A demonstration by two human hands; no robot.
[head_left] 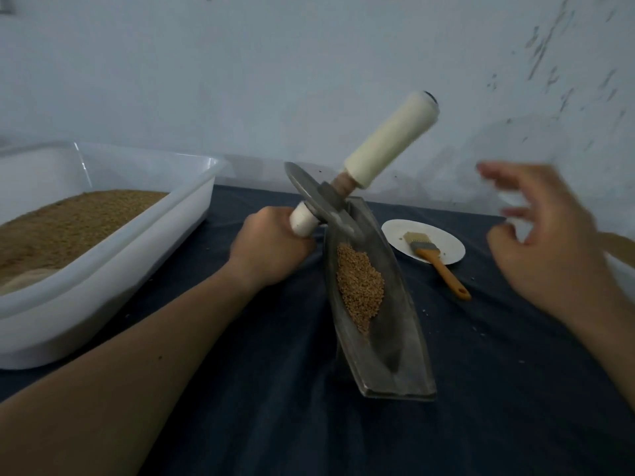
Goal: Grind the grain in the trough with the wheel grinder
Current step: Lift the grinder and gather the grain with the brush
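A long grey metal trough lies lengthwise on the dark cloth, with a strip of brown grain in its hollow. The wheel grinder, a metal disc on an axle with cream handles, stands tilted at the trough's far end. My left hand grips the near, left handle. The right handle points up and to the right, free. My right hand hovers in the air to the right of the trough, blurred, fingers spread, holding nothing.
A large white plastic tub with brown grain stands at the left. A white plate holds a brush with an orange handle right of the trough. A pale wall rises close behind the table.
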